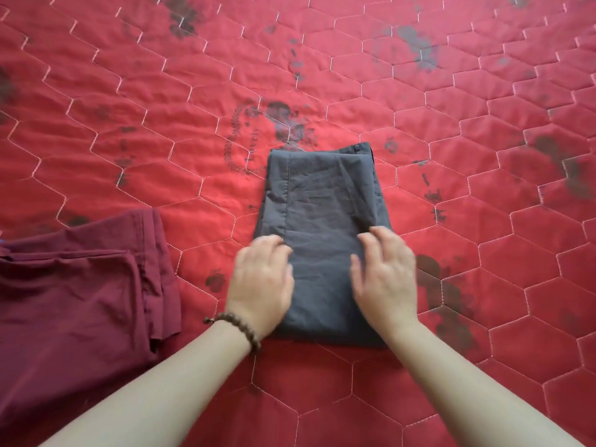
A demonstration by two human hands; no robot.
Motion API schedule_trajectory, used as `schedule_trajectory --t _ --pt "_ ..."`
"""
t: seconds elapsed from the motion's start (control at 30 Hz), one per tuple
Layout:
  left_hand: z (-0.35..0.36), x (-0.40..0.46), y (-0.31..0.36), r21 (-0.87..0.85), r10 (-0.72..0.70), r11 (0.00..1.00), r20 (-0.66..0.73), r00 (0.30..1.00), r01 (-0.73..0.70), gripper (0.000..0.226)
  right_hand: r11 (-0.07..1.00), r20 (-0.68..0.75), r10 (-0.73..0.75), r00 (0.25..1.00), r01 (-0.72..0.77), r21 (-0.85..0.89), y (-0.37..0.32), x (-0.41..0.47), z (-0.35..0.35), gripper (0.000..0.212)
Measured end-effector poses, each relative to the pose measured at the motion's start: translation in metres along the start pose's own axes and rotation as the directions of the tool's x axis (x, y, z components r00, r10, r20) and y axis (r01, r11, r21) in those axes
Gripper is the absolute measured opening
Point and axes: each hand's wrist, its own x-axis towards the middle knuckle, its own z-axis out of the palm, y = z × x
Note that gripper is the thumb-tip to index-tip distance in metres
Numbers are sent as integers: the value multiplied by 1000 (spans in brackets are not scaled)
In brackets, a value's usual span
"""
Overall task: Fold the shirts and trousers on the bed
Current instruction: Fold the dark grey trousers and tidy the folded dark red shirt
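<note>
Two hands are resting flat on a pair of dark grey trousers (319,227), folded into a compact rectangle in the middle of the bed (451,91). The left hand (263,282) is lying on the near left edge and the right hand (385,275) on the near right part, fingers (371,240) loosely spread and pressing down, gripping nothing. The cloth is looking thin, soft and light, creasing readily; it is likely to slump if lifted by one corner, so sliding both palms under the near folded edge would carry it best. A folded maroon garment (74,285) is lying well to the left, apart from the trousers. The red quilted bedspread is looking padded and yielding, giving friction rather than slip. A beaded bracelet (238,327) is circling the left wrist.
</note>
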Motion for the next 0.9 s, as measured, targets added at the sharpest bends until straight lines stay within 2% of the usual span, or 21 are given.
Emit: schedule_trajectory --t 0.03,0.1,0.17,0.23,0.33,0.4,0.47,0.53,0.57,0.63,0.7,0.8,0.9 --pt "9 -4 6 32 124 991 93 988 -128 41 987 54 -158 986 159 -12 -4 -6 7 37" --pt "27 -14 13 107 208 963 295 932 -249 56 940 235 -326 916 340 -23 -6 -16 23 46" --pt "40 -19 9 147 184 955 390 902 -258 63 929 384 -314 868 364 -62 2 -18 35 57" --pt "46 -19 4 140 118 972 413 903 -191 67 953 446 -221 867 289 -90 12 -13 39 65" --pt "47 -18 7 127 9 990 382 924 -62 72 981 400 8 916 71 -182 17 -10 44 67" --pt "45 -10 9 117 -32 993 321 947 -6 67 978 343 80 936 -7 -209 13 -7 47 63" --pt "44 15 9 154 -30 988 250 968 -9 49 973 265 52 963 11 -229 13 10 47 50" --pt "45 52 6 243 21 967 208 978 -73 21 959 164 -15 986 60 -277 14 40 45 24" --pt "46 72 5 267 32 960 213 977 -89 15 956 131 -54 990 89 -280 13 55 45 17" --pt "55 106 2 293 29 952 202 979 -89 19 954 109 -163 981 185 -235 11 80 50 19" --pt "66 122 -3 275 29 957 219 975 -90 33 945 178 -238 955 270 -184 11 94 61 38" --pt "74 121 -18 281 -34 957 348 937 -69 64 952 353 -177 919 250 -174 21 100 72 58" --pt "78 113 -29 295 -118 955 336 935 14 68 971 341 -91 936 160 -179 32 95 79 63"
